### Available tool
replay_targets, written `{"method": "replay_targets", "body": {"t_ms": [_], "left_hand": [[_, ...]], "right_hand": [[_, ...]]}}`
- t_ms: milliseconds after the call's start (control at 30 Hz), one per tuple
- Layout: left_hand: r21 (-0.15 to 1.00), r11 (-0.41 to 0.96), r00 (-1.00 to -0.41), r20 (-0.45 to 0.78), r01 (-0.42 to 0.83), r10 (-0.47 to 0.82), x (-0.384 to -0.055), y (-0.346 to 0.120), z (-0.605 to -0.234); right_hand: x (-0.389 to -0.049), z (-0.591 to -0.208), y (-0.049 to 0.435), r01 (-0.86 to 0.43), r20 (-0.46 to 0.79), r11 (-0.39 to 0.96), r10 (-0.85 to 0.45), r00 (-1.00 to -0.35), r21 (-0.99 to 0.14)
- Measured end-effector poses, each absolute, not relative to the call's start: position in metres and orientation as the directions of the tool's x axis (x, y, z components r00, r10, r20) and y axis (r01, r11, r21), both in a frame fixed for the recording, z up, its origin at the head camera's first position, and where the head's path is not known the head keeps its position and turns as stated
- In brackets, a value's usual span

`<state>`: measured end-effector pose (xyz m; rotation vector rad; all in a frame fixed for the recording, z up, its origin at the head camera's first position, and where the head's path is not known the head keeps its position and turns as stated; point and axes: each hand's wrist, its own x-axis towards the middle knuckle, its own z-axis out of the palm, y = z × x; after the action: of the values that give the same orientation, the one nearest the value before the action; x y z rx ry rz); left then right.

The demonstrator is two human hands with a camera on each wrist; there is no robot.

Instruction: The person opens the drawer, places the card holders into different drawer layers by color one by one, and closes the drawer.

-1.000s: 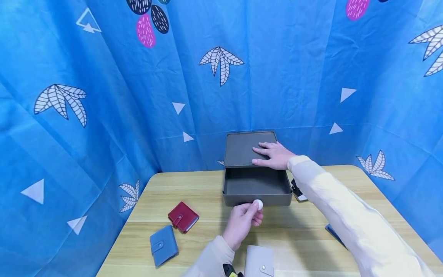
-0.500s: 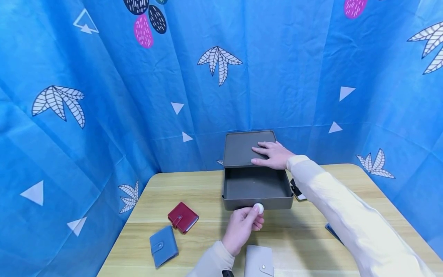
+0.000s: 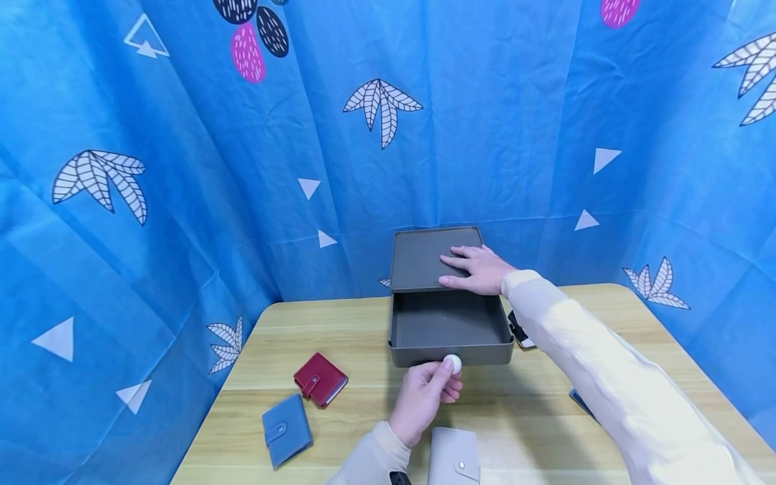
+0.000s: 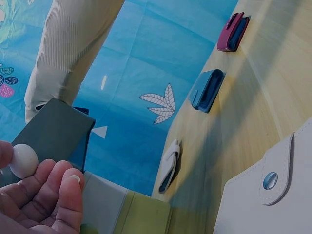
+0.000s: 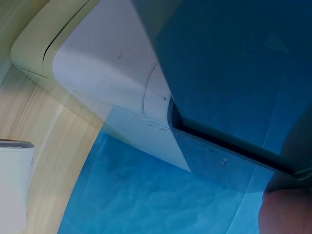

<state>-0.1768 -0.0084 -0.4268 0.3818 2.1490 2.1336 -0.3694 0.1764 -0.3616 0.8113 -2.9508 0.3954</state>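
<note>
A dark grey drawer stands pulled out of a small stacked drawer box, and its inside shows bare. My left hand pinches the round white knob on the drawer front between thumb and fingers. The same knob shows at the left edge of the left wrist view, by my curled fingers. My right hand lies with fingers spread on the grey box top. In the right wrist view the lower white tier shows beneath the dark upper one.
A red wallet and a blue wallet lie on the wooden table at left. A pale grey snap wallet lies in front. A dark blue item is partly under the right sleeve. Blue curtain hangs behind.
Early on, the drawer slides slightly further toward me with my left hand on its knob; over the last half second it barely moves. My right hand stays on the top.
</note>
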Motion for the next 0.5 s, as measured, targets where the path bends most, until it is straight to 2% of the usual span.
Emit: {"method": "replay_targets", "body": {"t_ms": [300, 500], "left_hand": [[0.996, -0.017, -0.965, 0.091, 0.090, 0.247, -0.187, -0.011, -0.451], [0.989, 0.050, -0.953, 0.120, 0.139, 0.279, -0.182, -0.015, -0.448]], "right_hand": [[-0.369, -0.363, 0.176, -0.504, 0.122, 0.834, -0.489, -0.864, -0.227], [-0.371, -0.363, 0.176, -0.498, 0.113, 0.837, -0.486, -0.867, -0.227]]}}
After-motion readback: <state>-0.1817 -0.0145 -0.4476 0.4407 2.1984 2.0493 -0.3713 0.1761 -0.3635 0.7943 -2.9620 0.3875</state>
